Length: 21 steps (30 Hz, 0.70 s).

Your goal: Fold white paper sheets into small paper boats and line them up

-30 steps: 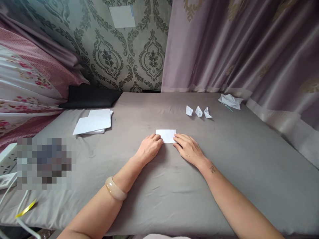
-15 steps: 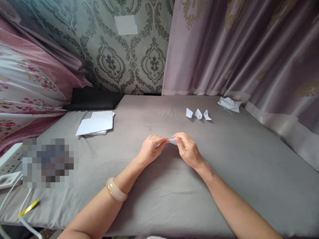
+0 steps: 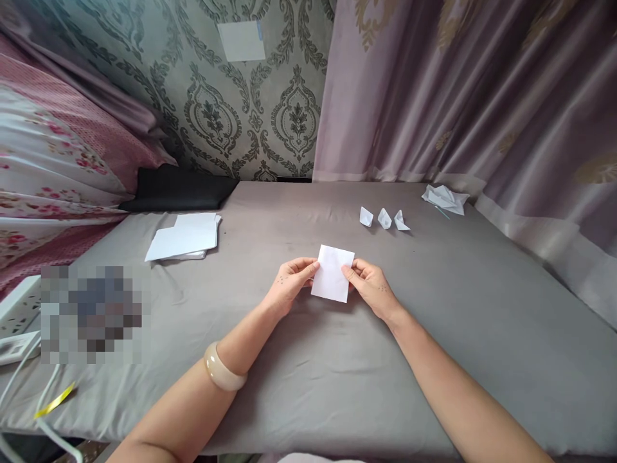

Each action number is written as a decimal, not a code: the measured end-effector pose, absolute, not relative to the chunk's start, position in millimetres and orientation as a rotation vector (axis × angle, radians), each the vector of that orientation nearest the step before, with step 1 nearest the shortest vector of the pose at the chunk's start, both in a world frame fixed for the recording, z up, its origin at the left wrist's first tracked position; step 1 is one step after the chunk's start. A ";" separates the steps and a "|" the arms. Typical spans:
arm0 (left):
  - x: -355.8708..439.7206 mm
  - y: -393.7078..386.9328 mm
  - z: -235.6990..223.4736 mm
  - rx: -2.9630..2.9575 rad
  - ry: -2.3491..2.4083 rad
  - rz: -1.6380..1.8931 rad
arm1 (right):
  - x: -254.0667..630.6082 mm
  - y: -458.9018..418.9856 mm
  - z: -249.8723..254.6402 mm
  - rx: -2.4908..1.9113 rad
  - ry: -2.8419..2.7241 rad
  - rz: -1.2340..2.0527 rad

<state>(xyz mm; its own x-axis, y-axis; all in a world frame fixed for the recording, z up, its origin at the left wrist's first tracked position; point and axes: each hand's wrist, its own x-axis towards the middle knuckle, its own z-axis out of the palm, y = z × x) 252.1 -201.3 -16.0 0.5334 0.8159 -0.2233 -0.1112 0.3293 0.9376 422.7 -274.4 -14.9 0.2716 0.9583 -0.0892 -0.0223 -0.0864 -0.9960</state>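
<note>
A small white rectangle of paper (image 3: 331, 276) is held up flat between my two hands, its broad face toward me. My left hand (image 3: 292, 279) pinches its left edge, thumb in front and fingers behind. On the opposite edge, my right hand (image 3: 370, 283) grips the paper the same way. Whether the paper is folded in layers I cannot tell. Beyond my right hand, three small folded paper boats (image 3: 384, 218) stand in a row on the grey cloth (image 3: 289, 373).
At the left lies a stack of white sheets (image 3: 183, 236), with a black folded cloth (image 3: 180, 188) behind it. Folded papers (image 3: 446, 198) sit at the far right. A power strip (image 3: 19, 302) with white cables and a yellow strip (image 3: 56, 401) are at the near left.
The paper has turned from nearly edge-on to face me, showing its whole front. My hands have moved slightly apart to its two side edges.
</note>
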 end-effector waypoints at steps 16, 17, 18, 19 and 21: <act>247.7 -185.0 -20.6 0.866 0.954 0.820 | 431.1 -277.3 -32.5 -1.553 -1.770 -0.159; 248.1 -185.9 -21.2 0.885 0.941 0.800 | 430.8 -278.1 -31.4 -1.554 -1.816 -0.214; 248.7 -186.8 -21.8 0.910 0.926 0.775 | 430.5 -279.0 -30.1 -1.556 -1.861 -0.254; 249.3 -187.8 -22.4 0.936 0.913 0.751 | 430.2 -279.8 -28.8 -1.560 -1.910 -0.276; 250.2 -189.6 -23.8 0.992 0.898 0.722 | 429.6 -281.1 -26.5 -1.581 -1.999 -0.289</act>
<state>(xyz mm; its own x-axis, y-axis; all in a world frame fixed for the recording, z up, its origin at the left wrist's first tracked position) 250.2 -189.6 -23.8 0.4544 0.8401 -0.2962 -0.1081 0.3820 0.9178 429.6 -281.1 -26.5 -0.1401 0.8218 0.5522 0.9446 0.2782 -0.1743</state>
